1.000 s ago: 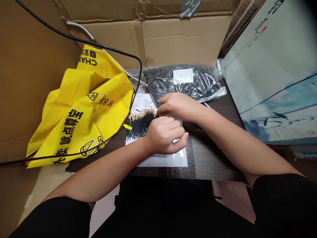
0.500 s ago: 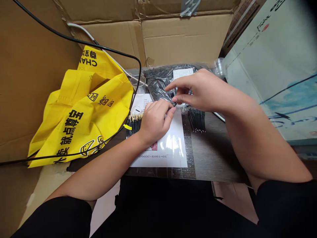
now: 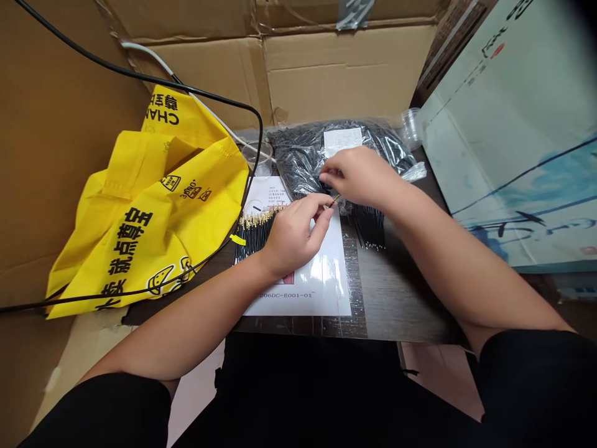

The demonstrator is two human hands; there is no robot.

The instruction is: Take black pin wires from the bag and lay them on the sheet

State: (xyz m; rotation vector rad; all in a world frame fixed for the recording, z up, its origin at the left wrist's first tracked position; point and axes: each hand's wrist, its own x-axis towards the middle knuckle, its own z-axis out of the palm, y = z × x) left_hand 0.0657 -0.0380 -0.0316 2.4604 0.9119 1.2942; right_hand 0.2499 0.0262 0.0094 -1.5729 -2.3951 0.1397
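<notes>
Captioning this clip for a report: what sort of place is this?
Probably a makeshift small-parts workbench: a dark wood-grain tabletop boxed in by brown corrugated cardboard, a clear plastic bag bulging with black wires, and a row of gold-tipped black wires laid on a white printed sheet.

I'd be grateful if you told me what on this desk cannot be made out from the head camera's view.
Head view only:
Thin gold-tipped wire: most of its length is hidden by the left hand.
Black wire bunch: upper ends hidden by the right hand.
Label on the plastic bag: print too small to read.
Printed sheet: upper lines too small; the pink image is mostly hidden by the left hand.
</notes>
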